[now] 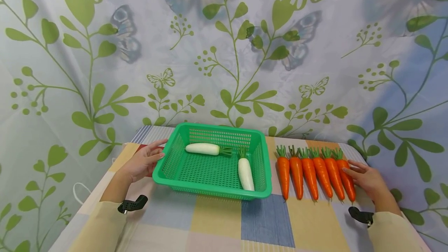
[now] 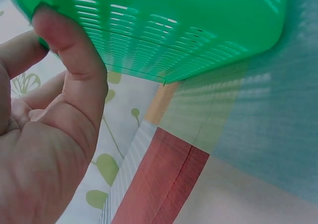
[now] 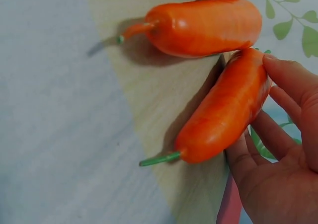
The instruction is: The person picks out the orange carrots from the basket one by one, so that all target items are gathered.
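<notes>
A green plastic basket [image 1: 210, 190] stands on the table, holding two white radishes. One radish [image 1: 202, 149] lies crosswise along the back; the other radish [image 1: 246, 173] lies lengthwise at the right. My left hand [image 1: 141, 162] is at the basket's left side, its fingers at the rim; in the left wrist view the thumb [image 2: 69, 45] touches the green wall. To the right, several orange carrots lie in a row, green tops away from me. My right hand [image 1: 366, 177] touches the rightmost carrot [image 1: 347, 184] from its outer side, thumb near one end in the right wrist view.
A patchwork checked cloth [image 1: 217, 221] covers the table. Behind it hangs a curtain [image 1: 189, 57] printed with leaves and butterflies. A white cable [image 1: 78, 193] loops off the table's left edge. The other carrots [image 1: 308, 178] lie close side by side between basket and right hand.
</notes>
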Motion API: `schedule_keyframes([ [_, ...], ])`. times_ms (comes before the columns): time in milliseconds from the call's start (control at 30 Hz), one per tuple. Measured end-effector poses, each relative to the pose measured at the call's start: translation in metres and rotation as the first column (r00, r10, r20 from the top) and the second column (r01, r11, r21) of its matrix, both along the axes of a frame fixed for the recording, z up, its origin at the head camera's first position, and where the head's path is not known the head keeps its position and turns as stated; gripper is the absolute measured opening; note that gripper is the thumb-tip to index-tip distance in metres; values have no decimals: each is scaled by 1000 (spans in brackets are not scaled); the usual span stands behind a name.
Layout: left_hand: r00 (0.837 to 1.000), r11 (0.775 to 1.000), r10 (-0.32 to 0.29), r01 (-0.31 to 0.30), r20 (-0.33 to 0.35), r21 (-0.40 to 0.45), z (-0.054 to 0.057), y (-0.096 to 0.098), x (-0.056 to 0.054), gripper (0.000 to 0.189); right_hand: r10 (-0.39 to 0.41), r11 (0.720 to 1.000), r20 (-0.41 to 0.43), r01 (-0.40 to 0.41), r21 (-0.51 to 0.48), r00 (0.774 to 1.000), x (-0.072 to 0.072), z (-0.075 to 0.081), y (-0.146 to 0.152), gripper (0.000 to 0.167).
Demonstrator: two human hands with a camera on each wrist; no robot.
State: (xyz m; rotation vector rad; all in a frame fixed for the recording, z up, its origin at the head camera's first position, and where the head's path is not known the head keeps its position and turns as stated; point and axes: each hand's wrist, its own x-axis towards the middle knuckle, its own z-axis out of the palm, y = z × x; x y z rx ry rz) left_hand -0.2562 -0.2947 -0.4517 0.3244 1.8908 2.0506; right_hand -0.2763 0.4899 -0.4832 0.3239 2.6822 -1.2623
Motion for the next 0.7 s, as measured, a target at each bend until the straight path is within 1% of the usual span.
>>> schedule_keyframes([
  [233, 1000, 1000, 3, -3, 3, 0, 0, -1, -2, 69, 15, 997, -8, -15, 71, 1000, 1, 6, -9, 91],
  [400, 1000, 1000, 0, 0, 12, -2, 1, -1, -2, 69, 17, 997, 6, -17, 81, 1000, 0, 6, -11, 92],
  [533, 1000, 999, 2, -2, 6, -33, 1, -1, -3, 68, 16, 996, 17, -17, 87, 1000, 0, 7, -11, 94],
  [633, 1000, 997, 7, -7, 1, -75, 1, -2, -4, 66, 13, 994, -14, -12, 105, 1000, 1, 8, -13, 92],
  [700, 1000, 994, 16, -16, -5, -110, 1, -3, -6, 64, -5, 991, -61, 13, 131, 998, 2, 10, -17, 87],
])
